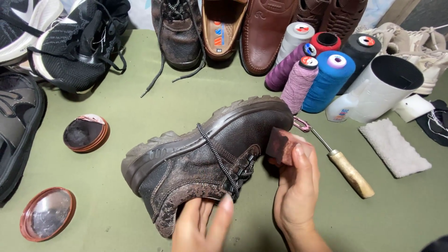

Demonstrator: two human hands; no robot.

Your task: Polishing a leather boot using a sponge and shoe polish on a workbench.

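Two hands: left hand (201, 224) grips one brown boot (205, 154), right hand (296, 186) pinches one sponge (281, 144).

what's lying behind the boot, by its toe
Behind the boot, a wooden-handled tool lies on the green mat, with thread cones farther back. The right hand and its sponge cover part of the tool's metal tip.

Boot (205, 154) centre; tins (86, 133) left; spools (317, 70) behind.
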